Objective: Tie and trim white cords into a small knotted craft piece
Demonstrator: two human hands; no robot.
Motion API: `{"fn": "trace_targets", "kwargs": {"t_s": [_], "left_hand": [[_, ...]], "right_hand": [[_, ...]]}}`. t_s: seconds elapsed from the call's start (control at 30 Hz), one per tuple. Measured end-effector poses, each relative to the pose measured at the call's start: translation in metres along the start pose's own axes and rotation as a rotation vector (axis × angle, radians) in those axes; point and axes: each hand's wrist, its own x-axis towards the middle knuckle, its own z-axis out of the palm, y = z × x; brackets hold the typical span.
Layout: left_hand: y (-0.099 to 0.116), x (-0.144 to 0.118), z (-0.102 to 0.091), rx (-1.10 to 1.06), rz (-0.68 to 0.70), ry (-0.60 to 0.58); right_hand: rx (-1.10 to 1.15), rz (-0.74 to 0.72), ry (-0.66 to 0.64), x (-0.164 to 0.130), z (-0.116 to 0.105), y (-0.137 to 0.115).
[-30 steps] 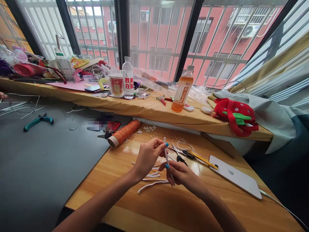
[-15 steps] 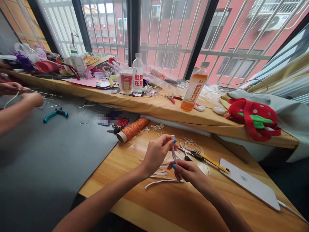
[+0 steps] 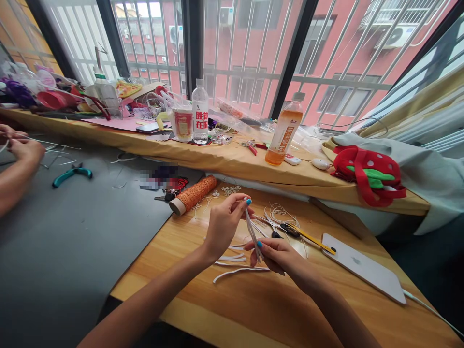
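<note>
My left hand (image 3: 224,224) pinches the upper end of a thin white strip (image 3: 253,233) between thumb and forefinger. My right hand (image 3: 277,255) grips the strip's lower end, so it runs slanted between both hands above the wooden table (image 3: 253,304). More loose white strips (image 3: 235,271) lie on the table just below my hands. Behind my hands are scissors with black handles (image 3: 277,230), a yellow tool (image 3: 311,238), a tangle of pale cord (image 3: 281,212) and a spool of orange thread (image 3: 194,194).
A white phone (image 3: 362,274) lies face down to the right, its cable trailing off. A water bottle (image 3: 200,113), an orange drink bottle (image 3: 283,130) and a strawberry bag (image 3: 368,174) stand on the window ledge. Another person's hands (image 3: 20,145) work over the grey mat (image 3: 72,232) near teal pliers (image 3: 70,174).
My hands tilted the white strip and shifted slightly; the view moved. The other person's hands came into view at the left and stay there.
</note>
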Motion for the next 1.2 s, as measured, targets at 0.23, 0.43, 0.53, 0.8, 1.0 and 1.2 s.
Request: {"fn": "trace_targets", "kwargs": {"t_s": [0.23, 0.43, 0.53, 0.8, 1.0, 1.2], "left_hand": [[-0.001, 0.0, 0.0, 0.1, 0.015, 0.021], [-0.004, 0.003, -0.001, 0.125, 0.019, 0.056], [-0.004, 0.003, -0.001, 0.112, 0.02, 0.065], [-0.004, 0.001, 0.0, 0.109, 0.013, 0.057], [-0.003, 0.002, -0.001, 0.1, 0.018, 0.049], [-0.005, 0.002, -0.002, 0.091, 0.005, 0.024]], "right_hand": [[-0.388, -0.135, 0.329, 0.002, 0.004, 0.008], [-0.601, -0.218, 0.483, 0.0, 0.008, 0.005], [-0.454, -0.233, 0.365, 0.001, 0.006, 0.004], [-0.186, -0.111, 0.247, 0.005, 0.003, 0.009], [-0.135, -0.116, 0.23, 0.005, 0.005, 0.011], [-0.118, -0.129, 0.23, 0.007, 0.006, 0.013]]}}
